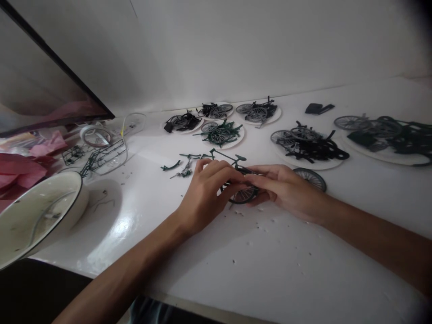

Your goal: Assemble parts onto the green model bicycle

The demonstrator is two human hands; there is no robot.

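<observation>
Between my two hands is a small dark green toy bicycle [225, 155], its frame and saddle showing above my fingers and a spoked wheel [243, 196] below them. My left hand [216, 184] is closed, its thumb and fingers pinching the wheel area. From the other side, my right hand [281, 186] closes on the same bicycle, fingertips near the wheel's hub. Exactly what the fingertips press is hidden. A loose spoked wheel [312, 179] lies just behind my right wrist. Small green parts [171, 166] and thin metal pieces [185, 172] are left of the bicycle.
Several white plates of bicycle parts [221, 134] stand along the back, with more black parts on a plate [310, 146] at right. A black piece [319, 108] lies by the wall. At left are an enamel basin [72, 211], green sprue frames [106, 155] and pink wrapping [20, 171].
</observation>
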